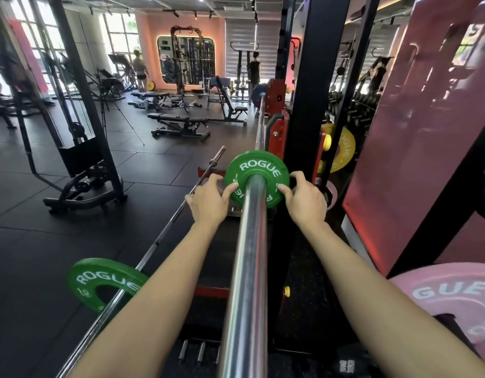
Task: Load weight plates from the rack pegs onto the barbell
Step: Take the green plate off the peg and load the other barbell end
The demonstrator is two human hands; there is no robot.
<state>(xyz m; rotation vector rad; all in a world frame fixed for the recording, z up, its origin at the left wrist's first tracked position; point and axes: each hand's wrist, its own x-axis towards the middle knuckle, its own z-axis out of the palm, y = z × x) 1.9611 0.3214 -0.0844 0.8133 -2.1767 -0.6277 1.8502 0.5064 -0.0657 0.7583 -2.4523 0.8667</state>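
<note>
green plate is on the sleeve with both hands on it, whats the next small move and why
Probably keep sliding the green plate along the barbell sleeve toward the rack upright. The left hand and right hand grip its opposite edges, and a long stretch of bare sleeve lies on the near side. Whether it has reached the collar cannot be seen.

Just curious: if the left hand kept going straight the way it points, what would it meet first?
The left hand already grips the green plate on the bar. Straight beyond it probably comes the red rack bracket, though depth is unclear.

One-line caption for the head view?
Both hands, left and right, grip a green plate on the bar sleeve.
</note>
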